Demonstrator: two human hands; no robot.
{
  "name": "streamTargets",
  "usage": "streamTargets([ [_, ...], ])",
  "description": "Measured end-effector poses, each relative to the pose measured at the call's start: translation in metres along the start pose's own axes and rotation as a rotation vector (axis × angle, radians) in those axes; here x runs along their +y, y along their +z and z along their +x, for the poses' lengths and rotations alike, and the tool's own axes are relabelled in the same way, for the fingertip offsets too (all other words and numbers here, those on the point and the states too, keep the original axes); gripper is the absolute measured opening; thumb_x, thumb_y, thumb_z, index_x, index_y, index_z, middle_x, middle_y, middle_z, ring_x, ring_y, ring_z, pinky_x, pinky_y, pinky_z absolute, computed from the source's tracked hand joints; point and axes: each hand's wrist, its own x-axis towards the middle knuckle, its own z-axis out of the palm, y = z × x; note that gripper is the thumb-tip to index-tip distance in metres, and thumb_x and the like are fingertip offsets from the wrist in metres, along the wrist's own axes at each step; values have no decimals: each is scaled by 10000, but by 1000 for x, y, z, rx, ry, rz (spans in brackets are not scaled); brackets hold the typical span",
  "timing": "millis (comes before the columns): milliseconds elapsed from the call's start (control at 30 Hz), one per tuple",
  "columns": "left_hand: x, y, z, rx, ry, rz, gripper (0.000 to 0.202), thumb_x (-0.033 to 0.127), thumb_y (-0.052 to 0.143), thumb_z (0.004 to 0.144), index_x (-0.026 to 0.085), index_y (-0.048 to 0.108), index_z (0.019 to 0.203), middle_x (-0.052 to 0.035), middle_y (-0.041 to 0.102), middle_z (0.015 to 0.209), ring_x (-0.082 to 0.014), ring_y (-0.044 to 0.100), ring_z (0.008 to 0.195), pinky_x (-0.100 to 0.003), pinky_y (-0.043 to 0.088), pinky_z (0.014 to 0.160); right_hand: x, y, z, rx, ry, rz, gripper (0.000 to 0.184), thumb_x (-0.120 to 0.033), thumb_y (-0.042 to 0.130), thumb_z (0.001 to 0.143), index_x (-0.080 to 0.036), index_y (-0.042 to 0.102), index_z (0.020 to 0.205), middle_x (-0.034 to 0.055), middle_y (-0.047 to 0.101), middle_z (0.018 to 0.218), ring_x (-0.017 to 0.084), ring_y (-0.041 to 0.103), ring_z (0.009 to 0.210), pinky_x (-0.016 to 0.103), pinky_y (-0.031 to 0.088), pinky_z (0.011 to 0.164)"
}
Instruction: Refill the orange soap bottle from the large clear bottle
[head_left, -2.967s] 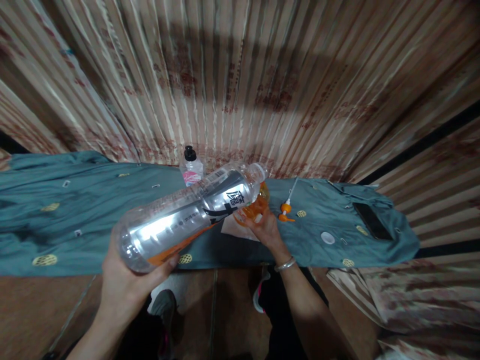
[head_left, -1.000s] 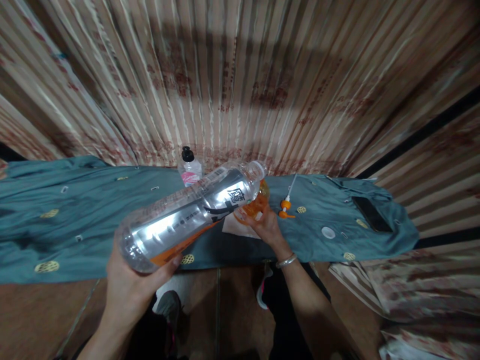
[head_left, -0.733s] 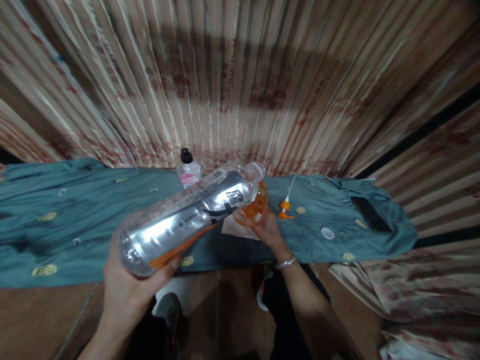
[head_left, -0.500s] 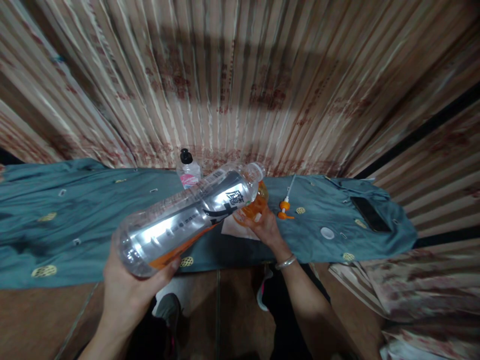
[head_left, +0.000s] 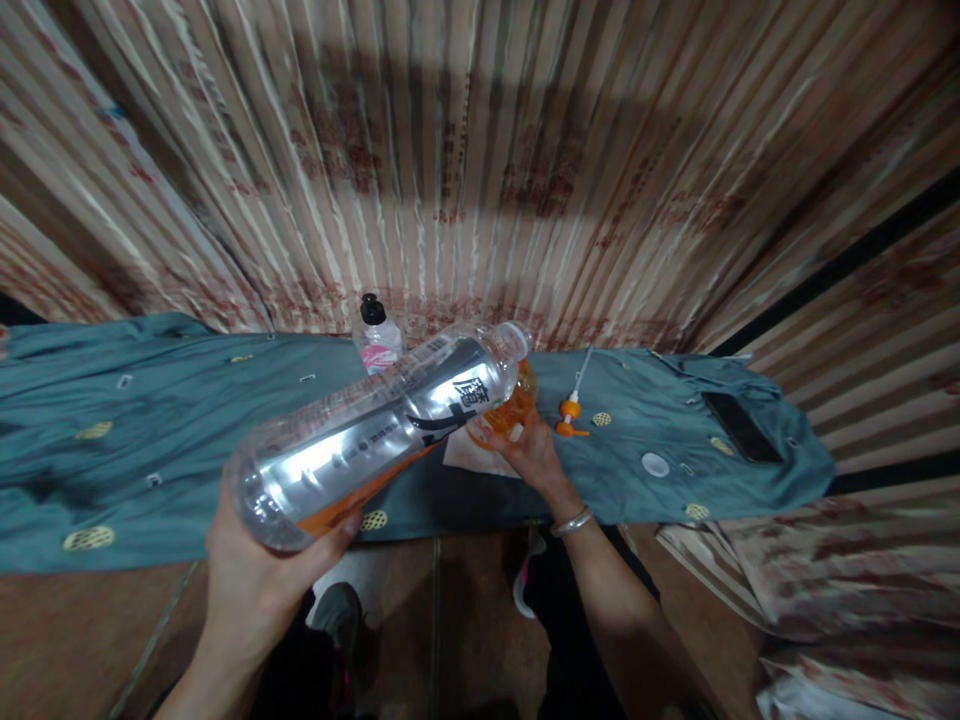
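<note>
A large clear plastic bottle (head_left: 375, 435) with a silver and orange label lies tilted across the view, its neck up and to the right. My left hand (head_left: 270, 570) is closed around its base. The bottle's mouth is over an orange see-through bottle (head_left: 517, 405), partly hidden behind it. My right hand (head_left: 529, 452), with a bracelet at the wrist, grips that orange bottle. Under it shows a pale sheet (head_left: 480, 458). To its right lies an orange pump top (head_left: 570, 412) with a clear tube. Whether liquid flows between the bottles cannot be seen.
A clear bottle with a black cap (head_left: 379, 340) stands behind the big one. A round white disc (head_left: 655, 465) and a black phone (head_left: 741, 427) lie on the right of the green cloth (head_left: 172, 430). A pleated curtain (head_left: 465, 170) hangs behind.
Hardly anything differs. Both hands and both bottles keep their places, with only a very slight shift of the whole view.
</note>
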Motion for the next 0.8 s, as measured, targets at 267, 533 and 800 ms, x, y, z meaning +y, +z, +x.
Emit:
streamTargets([
  [267,2,-1,0,8,-2,5,802,481,1128,607,275,759,1288,-99,883,1326,-446,875,1322,-628,702,1219,-1,0,-1,-8,49,45,719,-659,983,842,-256,780,1402,161,948,1317,433,921,1238,662,746,1126],
  [533,5,2,1,24,-14,3,797,492,1138,557,288,766,1231,-54,848,1196,-446,874,1274,-637,709,1200,-3,-1,0,0,74,40,711,-573,1030,778,-260,766,1358,158,958,1313,440,926,1251,655,748,1158],
  [800,-4,-4,0,32,4,59,798,509,1134,574,272,790,1254,-71,862,1217,-437,879,1240,-610,734,1144,-5,-2,0,-8,93,12,697,-578,1019,786,-271,750,1351,158,962,1290,449,933,1228,665,757,1136],
])
